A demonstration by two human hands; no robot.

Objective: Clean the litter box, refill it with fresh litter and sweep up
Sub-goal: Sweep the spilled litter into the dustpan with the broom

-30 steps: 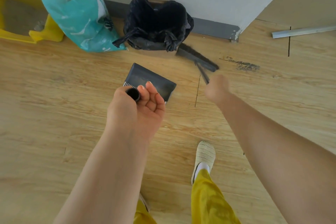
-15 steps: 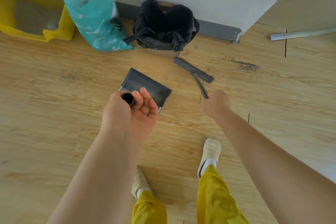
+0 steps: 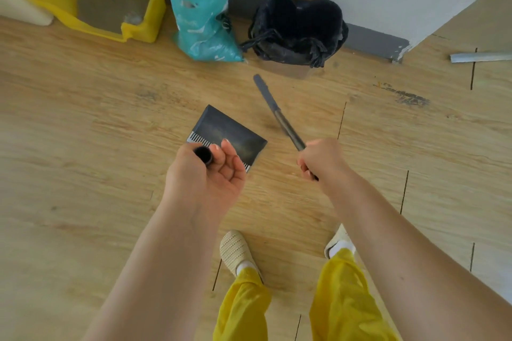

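My left hand (image 3: 206,174) grips the black top of a long dustpan handle. The dark dustpan (image 3: 228,134) stands on the wooden floor just beyond that hand, its toothed edge toward me. My right hand (image 3: 321,159) grips the handle of a broom (image 3: 270,104), whose grey head points up and left toward the bin. A yellow litter box (image 3: 94,0) holding grey litter sits at the back left. A teal and white litter bag (image 3: 203,11) stands next to it.
A bin lined with a black bag (image 3: 297,28) stands against the grey skirting of the white wall. A dark scuff (image 3: 407,95) marks the floor at right, near a metal strip (image 3: 479,57). My feet in pale slippers (image 3: 235,252) and yellow trousers are below.
The view has swung left, bringing the litter box fully into sight. The broom head has turned from lying crosswise to pointing up-left. My right hand came nearer me and my feet stepped.
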